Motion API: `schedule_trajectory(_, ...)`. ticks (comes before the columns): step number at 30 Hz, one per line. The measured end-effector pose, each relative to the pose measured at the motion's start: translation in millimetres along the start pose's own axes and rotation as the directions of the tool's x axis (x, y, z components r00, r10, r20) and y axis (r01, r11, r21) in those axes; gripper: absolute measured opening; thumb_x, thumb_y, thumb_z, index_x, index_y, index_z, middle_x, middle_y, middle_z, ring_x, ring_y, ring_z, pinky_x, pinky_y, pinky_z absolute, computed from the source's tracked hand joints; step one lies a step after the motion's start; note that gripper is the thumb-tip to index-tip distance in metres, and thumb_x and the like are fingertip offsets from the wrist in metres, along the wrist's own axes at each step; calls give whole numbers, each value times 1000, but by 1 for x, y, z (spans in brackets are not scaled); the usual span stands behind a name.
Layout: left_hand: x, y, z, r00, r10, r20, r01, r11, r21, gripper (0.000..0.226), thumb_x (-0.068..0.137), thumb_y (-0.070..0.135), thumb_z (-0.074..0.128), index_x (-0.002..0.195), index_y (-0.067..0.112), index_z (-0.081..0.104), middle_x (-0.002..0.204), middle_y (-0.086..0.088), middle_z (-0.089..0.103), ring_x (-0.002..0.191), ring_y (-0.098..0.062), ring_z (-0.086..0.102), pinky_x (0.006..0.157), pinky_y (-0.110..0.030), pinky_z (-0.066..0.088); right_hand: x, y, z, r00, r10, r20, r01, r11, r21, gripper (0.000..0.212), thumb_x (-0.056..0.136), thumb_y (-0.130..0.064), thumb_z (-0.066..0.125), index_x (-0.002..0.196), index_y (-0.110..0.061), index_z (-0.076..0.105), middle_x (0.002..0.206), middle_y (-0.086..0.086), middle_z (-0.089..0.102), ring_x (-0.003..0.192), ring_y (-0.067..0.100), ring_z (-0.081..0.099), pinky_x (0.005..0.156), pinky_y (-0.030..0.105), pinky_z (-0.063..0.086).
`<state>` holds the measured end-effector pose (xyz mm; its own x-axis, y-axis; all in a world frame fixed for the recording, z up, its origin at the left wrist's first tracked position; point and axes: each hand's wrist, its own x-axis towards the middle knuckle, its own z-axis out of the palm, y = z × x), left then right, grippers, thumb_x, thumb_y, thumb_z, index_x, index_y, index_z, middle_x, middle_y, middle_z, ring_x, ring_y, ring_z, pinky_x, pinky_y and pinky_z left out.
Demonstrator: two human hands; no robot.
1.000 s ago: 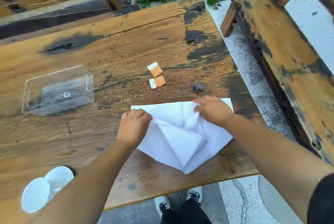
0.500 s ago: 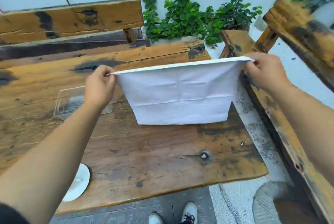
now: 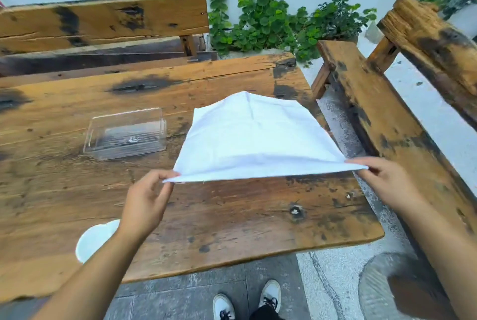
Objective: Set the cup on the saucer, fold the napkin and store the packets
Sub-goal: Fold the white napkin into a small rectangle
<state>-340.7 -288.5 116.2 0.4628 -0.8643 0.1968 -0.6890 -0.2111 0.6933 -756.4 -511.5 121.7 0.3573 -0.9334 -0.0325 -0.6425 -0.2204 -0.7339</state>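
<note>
While the napkin [image 3: 254, 144] is stretched across the centre of the frame, its near corners are pinched shut in the grip of the left hand [image 3: 147, 198] and the right hand [image 3: 384, 183]; its far edge droops onto the surface [image 3: 232, 216]; its long axis runs left to right between the hands; a fold away from the body is judged likely next.

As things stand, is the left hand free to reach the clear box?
Probably not yet: the left hand is pinching a corner of the napkin. The table between it and the clear box looks bare.
</note>
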Motion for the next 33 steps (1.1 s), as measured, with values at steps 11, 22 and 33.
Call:
schedule_trajectory(11,-79,-80,54,853,-294,431,273,956,111,17,89,23,62,78,36,64,76,13,70,76,-3,64,72,-33,50,-45,73,60,896,287,340,-285,957,-56,19,87,-9,64,83,-25,73,87,-6,75,88,15,67,75,19,46)
schedule_trajectory(22,21,-101,107,795,-579,178,567,815,118,9,91,21,54,85,21,61,68,-4,62,57,-23,54,51,-31,38,64,54,113,938,318,140,-292,940,-178,25,91,-21,57,67,-20,50,65,-1,55,66,24,52,56,31,35)
schedule_trajectory(33,20,-129,133,704,-701,109,670,708,223,31,93,21,52,122,11,51,104,-10,63,87,-33,59,70,-42,54,93,71,181,881,464,90,-380,810,-447,21,92,-28,48,107,-14,52,110,18,62,100,36,56,77,39,44)
